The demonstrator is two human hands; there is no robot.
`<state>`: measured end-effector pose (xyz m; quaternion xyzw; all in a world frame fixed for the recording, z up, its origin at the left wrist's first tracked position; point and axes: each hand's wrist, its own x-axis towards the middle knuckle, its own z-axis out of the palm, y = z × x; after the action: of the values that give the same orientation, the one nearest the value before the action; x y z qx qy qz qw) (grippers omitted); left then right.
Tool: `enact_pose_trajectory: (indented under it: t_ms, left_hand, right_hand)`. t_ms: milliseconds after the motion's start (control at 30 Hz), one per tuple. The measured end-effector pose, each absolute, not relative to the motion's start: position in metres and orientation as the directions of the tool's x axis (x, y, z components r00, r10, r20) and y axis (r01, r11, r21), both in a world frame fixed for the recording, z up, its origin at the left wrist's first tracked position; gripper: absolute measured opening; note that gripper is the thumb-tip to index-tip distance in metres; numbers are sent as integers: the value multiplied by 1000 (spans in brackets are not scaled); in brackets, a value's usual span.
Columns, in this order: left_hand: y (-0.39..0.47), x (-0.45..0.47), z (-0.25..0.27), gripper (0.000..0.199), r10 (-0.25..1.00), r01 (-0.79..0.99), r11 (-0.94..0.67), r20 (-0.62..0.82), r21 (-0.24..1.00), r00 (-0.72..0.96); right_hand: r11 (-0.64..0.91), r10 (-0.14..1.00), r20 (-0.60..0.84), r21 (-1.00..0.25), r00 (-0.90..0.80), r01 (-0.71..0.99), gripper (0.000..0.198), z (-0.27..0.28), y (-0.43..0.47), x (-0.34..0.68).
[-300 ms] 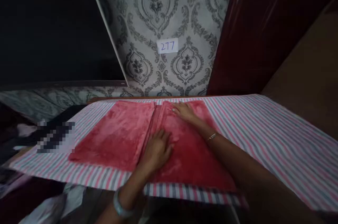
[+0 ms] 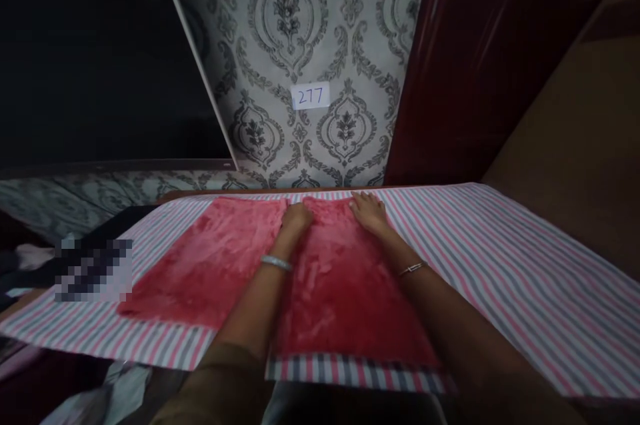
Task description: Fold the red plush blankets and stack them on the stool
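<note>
A red plush cloth (image 2: 340,291) lies flat as two side-by-side panels with a narrow gap between them. At the far end of this gap is my left hand (image 2: 297,216), its fingers curled against the inner edge of the right panel; the fingertips are hidden. My right hand (image 2: 369,211) rests spread and flat on the far right corner of the same panel. Beneath the cloth is a pink, grey and white striped sheet (image 2: 480,258). My left forearm crosses over the gap and covers part of the left panel (image 2: 200,265).
Behind the table is a patterned wall with a paper label (image 2: 310,96) reading 277. A large dark screen (image 2: 100,65) stands at the left, a dark red glossy panel (image 2: 450,78) at the right. Dark clothing (image 2: 115,225) and piled fabrics lie at the left edge.
My left hand has moved away from me, from mid-panel to the far end of the gap, and its fingers have curled. My right hand has shifted right to the panel's far corner.
</note>
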<state>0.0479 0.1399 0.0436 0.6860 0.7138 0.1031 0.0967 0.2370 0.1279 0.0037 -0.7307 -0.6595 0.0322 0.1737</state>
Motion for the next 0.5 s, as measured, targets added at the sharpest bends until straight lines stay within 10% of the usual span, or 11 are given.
enact_pose_trajectory:
  t_ms: [500]
  left_hand:
    - [182, 43, -12, 38, 973, 940, 147, 124, 308, -193]
  right_hand:
    - [-93, 966, 209, -276, 154, 957, 53, -37, 124, 235]
